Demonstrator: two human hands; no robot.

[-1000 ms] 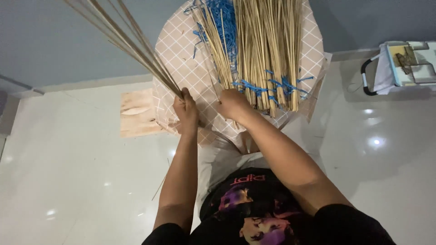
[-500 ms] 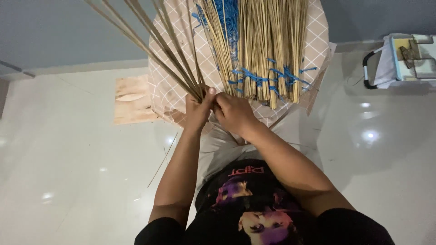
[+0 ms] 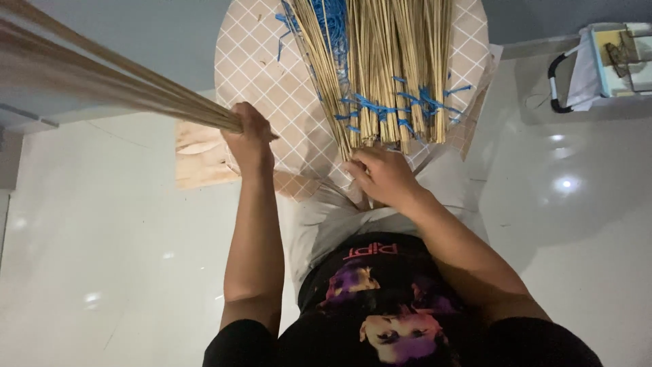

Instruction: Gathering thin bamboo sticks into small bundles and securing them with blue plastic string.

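Left hand (image 3: 250,139) is closed in a fist around a thin bunch of long pale-tan bamboo sticks (image 3: 115,85); the bunch runs from the fist up toward the upper left edge of the view, blurred near the camera. Fist sits above the left edge of the round table covered in a tan cloth with a white diamond grid (image 3: 272,75).

Right hand (image 3: 382,177) is at the near edge of the table, fingers curled against the lower ends of the large pile of pale-tan bamboo sticks tied with blue plastic string (image 3: 387,75). Whether it actually grips any stick, cannot tell. The pile lies across the middle and right of the tabletop, its ends pointing toward the person.

Hands are well apart. Light wooden board (image 3: 200,156) lies just beside the table's left edge, on the glossy white tiled floor (image 3: 102,272). White basket with a black handle (image 3: 598,64) stands at upper right.
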